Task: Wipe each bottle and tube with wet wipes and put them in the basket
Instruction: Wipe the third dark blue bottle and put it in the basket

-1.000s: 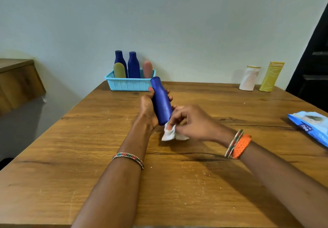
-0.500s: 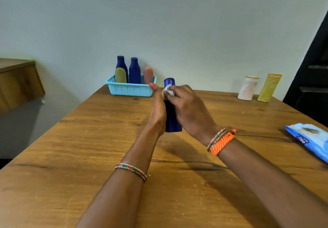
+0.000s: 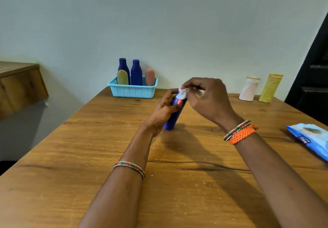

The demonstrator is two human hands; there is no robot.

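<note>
Shelf (image 3: 21,84): a wooden ledge at the left edge of the frame, apart from my worktop.
Basket (image 3: 133,91): light blue, upper centre-left, at the far edge of the worktop (image 3: 88,156) by the wall. Four things stand upright in it: an olive tube (image 3: 122,77) in front at the left, two dark blue bottles (image 3: 136,73) behind and beside it, a pink tube (image 3: 150,77) at the right.
Left hand (image 3: 164,111): centre of the frame; my grip is curled round the blue bottle (image 3: 172,119), thumb across its upper part.
Blue bottle: centre, tilted, top leaning right, base on or just above the worktop, I cannot tell which.
Wipe (image 3: 182,93): white, bunched on the bottle's top.
Right hand (image 3: 207,100): right of centre, above the bottle; my grip pinches the wipe between fingertips and thumb.
White bottle (image 3: 249,89): upper right, upright at the worktop's far edge.
Yellow tube (image 3: 270,88): just beside the white bottle, to its right, leaning slightly.
Pack (image 3: 310,140): blue wet-wipe pack, flat on the worktop at the right edge of the frame.
</note>
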